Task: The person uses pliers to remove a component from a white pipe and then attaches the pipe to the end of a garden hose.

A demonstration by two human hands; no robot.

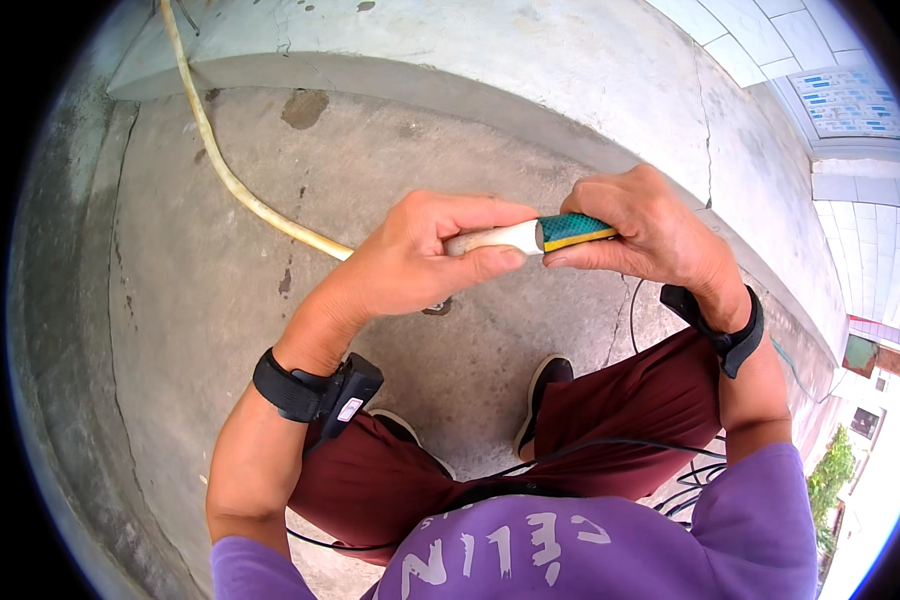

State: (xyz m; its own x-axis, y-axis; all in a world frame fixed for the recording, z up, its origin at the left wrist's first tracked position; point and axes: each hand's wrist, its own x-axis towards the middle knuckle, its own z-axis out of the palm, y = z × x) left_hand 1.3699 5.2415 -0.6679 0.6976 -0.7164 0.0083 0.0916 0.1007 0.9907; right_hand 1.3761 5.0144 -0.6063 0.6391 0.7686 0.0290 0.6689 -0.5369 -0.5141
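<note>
A white tube-like piece (510,237) lies between the thumb and fingers of my left hand (395,255). Wrapped round a green hose with a yellow stripe (574,231) is my right hand (660,225). The green hose's cut end meets the white piece end to end; whether one sits inside the other I cannot tell. A long yellowish-white hose (225,175) comes in from the upper left and passes behind my left hand, apparently in line with the white piece. My palms hide the rest of both hoses.
Below my hands is a stained concrete floor (210,330), with a low pale concrete ledge (490,45) curving along the far side. Dark cables (685,485) lie near my right leg and cross my lap. White tiles (750,40) cover the wall at the upper right.
</note>
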